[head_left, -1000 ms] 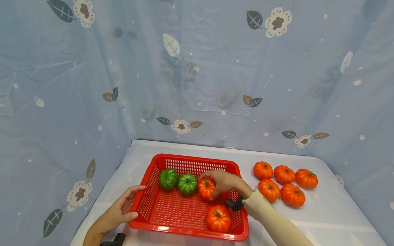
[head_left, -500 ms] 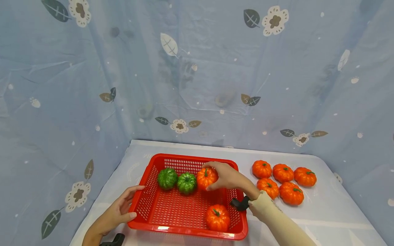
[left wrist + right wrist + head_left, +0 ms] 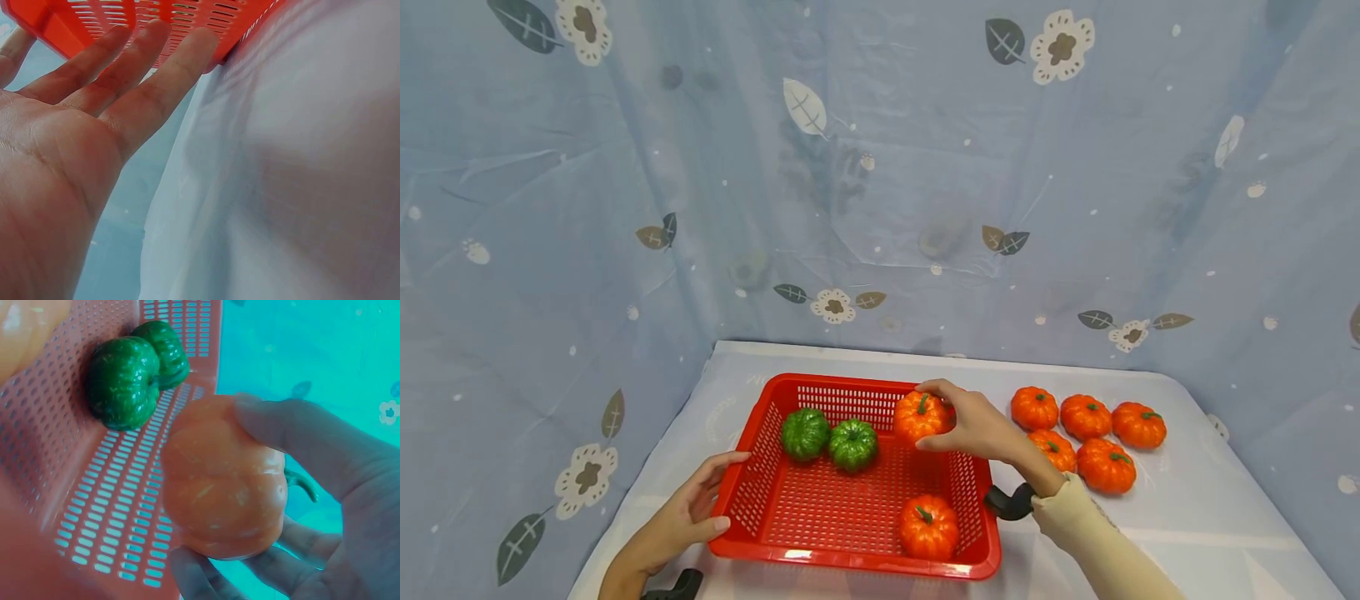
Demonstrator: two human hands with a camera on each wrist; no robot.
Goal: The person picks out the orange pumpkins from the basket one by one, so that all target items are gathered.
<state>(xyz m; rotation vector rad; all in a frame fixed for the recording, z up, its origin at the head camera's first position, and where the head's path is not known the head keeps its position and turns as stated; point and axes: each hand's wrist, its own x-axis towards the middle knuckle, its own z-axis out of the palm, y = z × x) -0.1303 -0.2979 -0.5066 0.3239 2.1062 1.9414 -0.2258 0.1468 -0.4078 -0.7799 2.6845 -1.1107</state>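
Note:
In the head view my right hand [image 3: 981, 423] grips a small orange pumpkin [image 3: 920, 417] with a green stem, held over the back right part of a red plastic basket [image 3: 857, 563]. Up close in the right wrist view, thumb and fingers span the held pumpkin [image 3: 225, 481]. My left hand [image 3: 688, 508] is at the basket's left side. Its fingers [image 3: 159, 81] lie fairly straight against the slotted outer wall in the left wrist view. Two green pumpkins [image 3: 806, 433] sit inside at the back left, and another orange pumpkin [image 3: 928, 527] lies in the front right corner.
Several orange pumpkins [image 3: 1106, 467] are grouped on the white-covered table [image 3: 1195, 533] to the right of the basket, partly behind my right forearm. A blue patterned cloth [image 3: 880, 208] hangs behind and around the table.
My right hand has lifted the orange pumpkin from beside the green ones and carried it up and right toward the basket's back right rim. The left hand stays at the basket's side.

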